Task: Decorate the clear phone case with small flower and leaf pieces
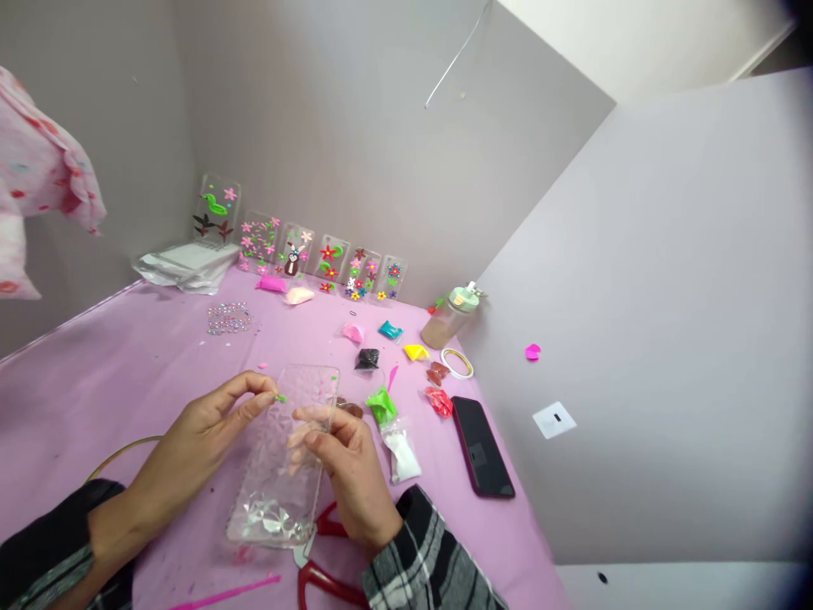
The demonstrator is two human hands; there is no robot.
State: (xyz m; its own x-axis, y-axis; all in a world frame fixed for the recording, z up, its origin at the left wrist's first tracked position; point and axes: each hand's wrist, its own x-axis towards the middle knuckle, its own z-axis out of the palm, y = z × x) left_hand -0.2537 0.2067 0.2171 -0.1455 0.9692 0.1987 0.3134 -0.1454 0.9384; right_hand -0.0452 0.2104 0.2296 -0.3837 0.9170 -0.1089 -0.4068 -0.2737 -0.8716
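Lilac tabletop (pixel 107 381) spreads beneath both hands. The left hand (pixel 190 453), thumb and forefinger pinched nearly shut, holds a tiny green clay bit (pixel 280 398) close over a clear phone case (pixel 283 457). The right hand (pixel 352 474) grips that case by its edge, above red-handled scissors (pixel 323 580).

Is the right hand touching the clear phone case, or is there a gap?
Touching: the head view shows the right hand gripping the clear phone case at its edge, with fingers seen through it.
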